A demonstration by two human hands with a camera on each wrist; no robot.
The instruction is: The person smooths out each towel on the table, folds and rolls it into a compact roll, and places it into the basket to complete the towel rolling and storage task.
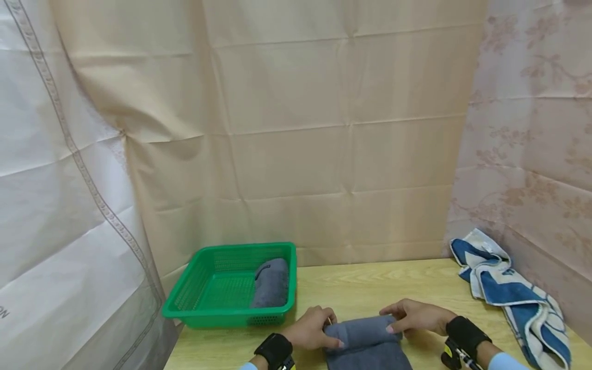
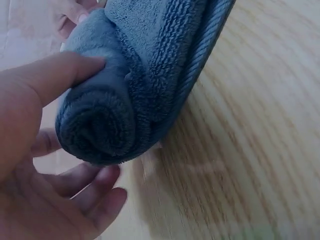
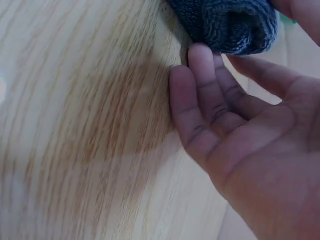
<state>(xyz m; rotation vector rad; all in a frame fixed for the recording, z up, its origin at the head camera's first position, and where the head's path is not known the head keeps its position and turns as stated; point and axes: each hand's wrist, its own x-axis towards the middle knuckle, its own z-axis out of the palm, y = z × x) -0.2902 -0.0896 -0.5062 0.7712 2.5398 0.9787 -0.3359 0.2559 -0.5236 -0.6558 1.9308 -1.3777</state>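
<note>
A grey towel [image 1: 370, 357] lies at the table's front, its far end wound into a thick roll and its near part flat. My left hand [image 1: 312, 330] grips the left end of the roll, thumb on top and fingers at the far side and underneath. The spiral of that end shows in the left wrist view, under the thumb [image 2: 65, 72]. At the opposite end, my right hand [image 1: 418, 317] holds the roll between thumb and fingers. In the right wrist view its fingertips [image 3: 201, 57] are right at the underside of the roll [image 3: 240, 27].
A green plastic basket [image 1: 226, 312] stands left of the towel, with another rolled grey towel [image 1: 271, 283] along its right wall. A crumpled blue and white towel [image 1: 513, 293] lies at the table's right. Cloth sheets [image 1: 333, 154] hang behind and at both sides.
</note>
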